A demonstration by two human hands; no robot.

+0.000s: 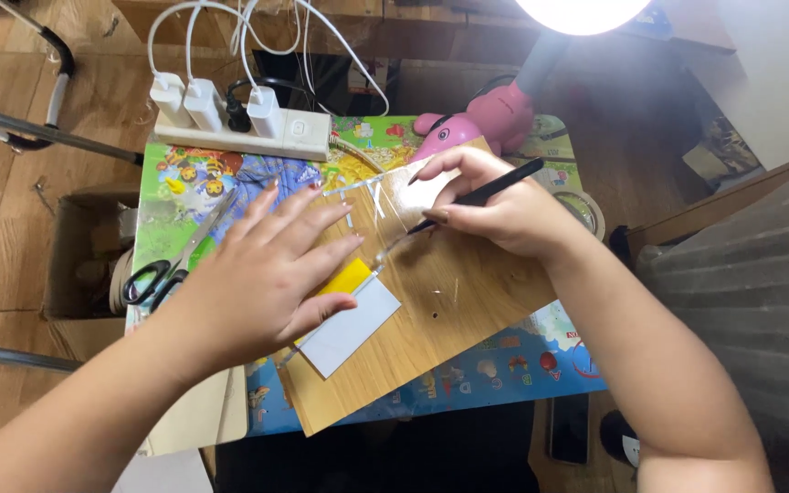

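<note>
Tweezers (468, 203) slanted, tip down-left onto board (449, 292), pinched in right hand (495, 205). Left hand (262, 274) spread flat, released, over yellow card (351, 276) beside tip.

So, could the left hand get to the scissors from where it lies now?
Probably yes. The left hand lies flat on the wooden board, and the scissors lie just beside it on the colourful table, with nothing between them.

Bright lamp (583, 13) at far edge, blown out to white. Warm light over wooden board (449, 292); glare on clear film (385, 196) at its far end. Soft shadows near hands. Focus sharp centre, slight wide-angle stretch at edges.
</note>
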